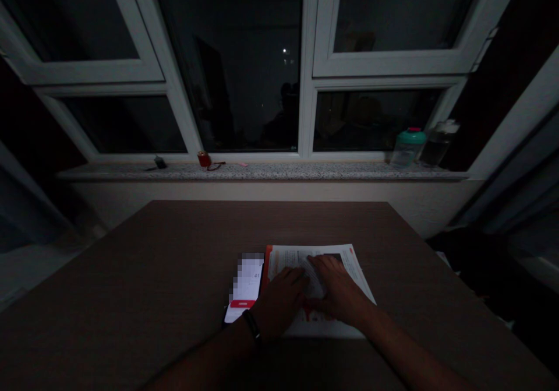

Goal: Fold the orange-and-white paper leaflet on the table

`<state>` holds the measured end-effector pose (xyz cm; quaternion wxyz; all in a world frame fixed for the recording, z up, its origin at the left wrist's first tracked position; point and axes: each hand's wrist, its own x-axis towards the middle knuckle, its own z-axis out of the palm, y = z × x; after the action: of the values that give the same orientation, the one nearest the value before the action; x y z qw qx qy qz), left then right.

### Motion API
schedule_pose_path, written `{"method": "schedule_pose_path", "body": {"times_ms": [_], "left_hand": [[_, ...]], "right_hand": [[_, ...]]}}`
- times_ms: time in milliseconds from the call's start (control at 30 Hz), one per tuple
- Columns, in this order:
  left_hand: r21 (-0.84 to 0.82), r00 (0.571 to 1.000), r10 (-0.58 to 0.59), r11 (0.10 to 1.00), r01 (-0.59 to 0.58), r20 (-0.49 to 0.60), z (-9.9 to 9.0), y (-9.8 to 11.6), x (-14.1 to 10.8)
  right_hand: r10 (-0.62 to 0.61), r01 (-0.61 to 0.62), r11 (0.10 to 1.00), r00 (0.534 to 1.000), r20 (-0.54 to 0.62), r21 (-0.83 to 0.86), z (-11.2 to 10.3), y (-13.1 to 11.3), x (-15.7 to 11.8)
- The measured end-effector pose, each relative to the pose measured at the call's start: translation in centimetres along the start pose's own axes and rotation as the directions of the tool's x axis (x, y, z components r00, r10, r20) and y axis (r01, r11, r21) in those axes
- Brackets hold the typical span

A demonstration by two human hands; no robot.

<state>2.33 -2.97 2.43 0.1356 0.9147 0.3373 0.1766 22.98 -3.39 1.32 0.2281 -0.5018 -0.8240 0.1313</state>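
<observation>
An open-looking printed book or magazine [297,327] with an orange-red left edge lies on the table. My left hand [283,295] rests over its left part, fingers bent slightly and lying across the page. My right hand [343,289] is over the right part, thumb and fingers apart. Between the hands is a pale, finely lined, see-through piece [313,279], touched at its sides by my fingertips; its kind is hard to make out in the dim light. A lit phone [247,280] lies along the book's left edge, close to my left wrist, which wears a dark band [252,327].
The brown wooden table [174,251] reaches toward a stone windowsill [279,171]. On the sill stand a teal-lidded bottle [408,149], a clear bottle [437,146], a small red jar [204,158] and a small dark object [159,162].
</observation>
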Motion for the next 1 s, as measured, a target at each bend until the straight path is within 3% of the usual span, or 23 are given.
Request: {"method": "schedule_pose_path", "body": {"times_ms": [267, 467, 567, 700, 867, 1000], "left_hand": [[0.006, 1.0, -0.005, 1.0, 0.005, -0.012, 0.4, -0.3, -0.2], [0.006, 1.0, 0.003, 1.0, -0.004, 0.019, -0.3, 0.2, -0.2], [0.001, 1.0, 0.013, 1.0, -0.013, 0.027, -0.6, 0.3, -0.1], [0.01, 0.999, 0.024, 1.0, -0.025, 0.045, -0.6, 0.3, -0.1], [0.077, 0.995, 0.031, 0.996, -0.038, 0.095, 0.0, -0.1, 0.1], [0.07, 0.994, -0.01, 0.998, 0.002, 0.107, 0.1, -0.3, 0.2]], "right_hand": [[-0.057, 0.057, 0.998, 0.998, -0.03, -0.003, 0.2, 0.3, 0.2], [-0.086, 0.087, 0.996, 0.996, -0.033, 0.013, -1.2, 0.5, -0.1], [-0.016, 0.017, 1.0, 0.995, -0.096, 0.008, -2.2, 1.1, 0.0], [0.083, -0.087, 0.996, 0.992, -0.094, -0.034, -2.9, 2.1, 0.2], [0.213, -0.224, 0.971, 0.969, -0.127, -0.086, -2.6, 2.8, 0.0], [0.238, -0.244, 0.968, 0.966, -0.104, -0.056, -2.2, 3.4, 0.0]]}}
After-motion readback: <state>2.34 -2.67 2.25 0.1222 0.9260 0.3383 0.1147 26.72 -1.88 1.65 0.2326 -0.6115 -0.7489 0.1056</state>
